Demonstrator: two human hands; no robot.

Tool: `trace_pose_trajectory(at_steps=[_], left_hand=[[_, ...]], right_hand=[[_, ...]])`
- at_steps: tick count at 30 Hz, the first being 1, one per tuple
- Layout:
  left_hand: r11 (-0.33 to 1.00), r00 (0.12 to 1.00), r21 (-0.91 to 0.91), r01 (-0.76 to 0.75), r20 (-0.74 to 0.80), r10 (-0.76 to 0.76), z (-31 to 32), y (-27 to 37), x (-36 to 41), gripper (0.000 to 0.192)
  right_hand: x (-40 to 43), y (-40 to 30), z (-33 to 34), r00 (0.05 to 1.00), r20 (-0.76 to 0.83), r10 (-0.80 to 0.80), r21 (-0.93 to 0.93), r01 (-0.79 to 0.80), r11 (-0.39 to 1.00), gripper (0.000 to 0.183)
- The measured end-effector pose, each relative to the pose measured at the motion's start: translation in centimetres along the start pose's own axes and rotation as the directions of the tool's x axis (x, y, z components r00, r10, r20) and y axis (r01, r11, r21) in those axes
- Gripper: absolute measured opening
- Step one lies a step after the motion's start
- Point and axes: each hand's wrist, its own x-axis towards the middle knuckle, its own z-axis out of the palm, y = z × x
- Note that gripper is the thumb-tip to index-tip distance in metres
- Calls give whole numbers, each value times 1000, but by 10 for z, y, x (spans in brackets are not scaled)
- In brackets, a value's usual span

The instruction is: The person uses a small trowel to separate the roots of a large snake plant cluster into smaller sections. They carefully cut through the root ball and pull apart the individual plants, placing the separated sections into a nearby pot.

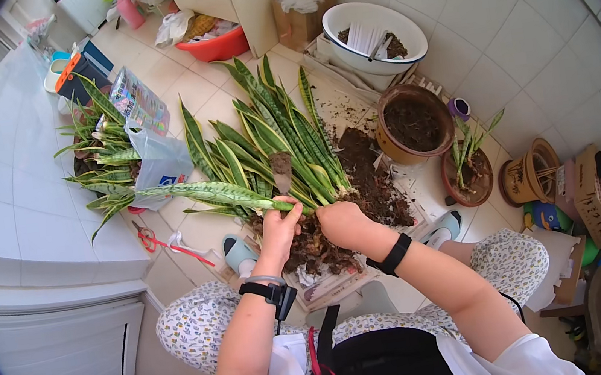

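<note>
A long, mottled snake plant leaf (210, 193) stretches leftward from between my hands. My left hand (281, 228) pinches it near its lower end with thumb and fingers. Close beside, my right hand (344, 227) is closed around the base of that leaf. A soil-caked trowel blade (281, 168) points away just beyond my left hand; whether the hand also holds its handle is hidden. Under and beyond both hands lies a large clump of yellow-edged snake plants (264, 129), leaves pointing away from me. Its root mass (314, 248) rests over printed sheets between my feet.
Loose soil (363, 168) spreads right of the clump, beside a soil-filled pot (415, 118). A smaller planted pot (467, 174) and a white enamel basin (374, 35) stand near the tiled wall. Red-handled scissors (146, 236) and a plastic bag (160, 160) with cut plants lie left.
</note>
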Motion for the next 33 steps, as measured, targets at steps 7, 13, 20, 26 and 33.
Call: trace_pose_trajectory(at_steps=[7,13,20,26,33], left_hand=[[999,999,37,8,-43,-7,0,-3,2,14],[1000,999,29,11,-41,-10,1,-4,0,13],[998,999,67,22,-28,-20,0,-6,2,12],[999,999,26,26,-26,-25,-1,-8,0,12],[997,999,-73,11,35,-8,-7,0,2,14]], right_hand=[[6,0,12,993,-109,49,43,-44,998,7],[6,0,0,991,5,135,142,-134,981,11],[5,18,2,968,223,117,267,-176,947,19],[7,3,-18,956,259,135,130,-173,976,20],[1,43,19,947,142,287,366,-320,874,25]])
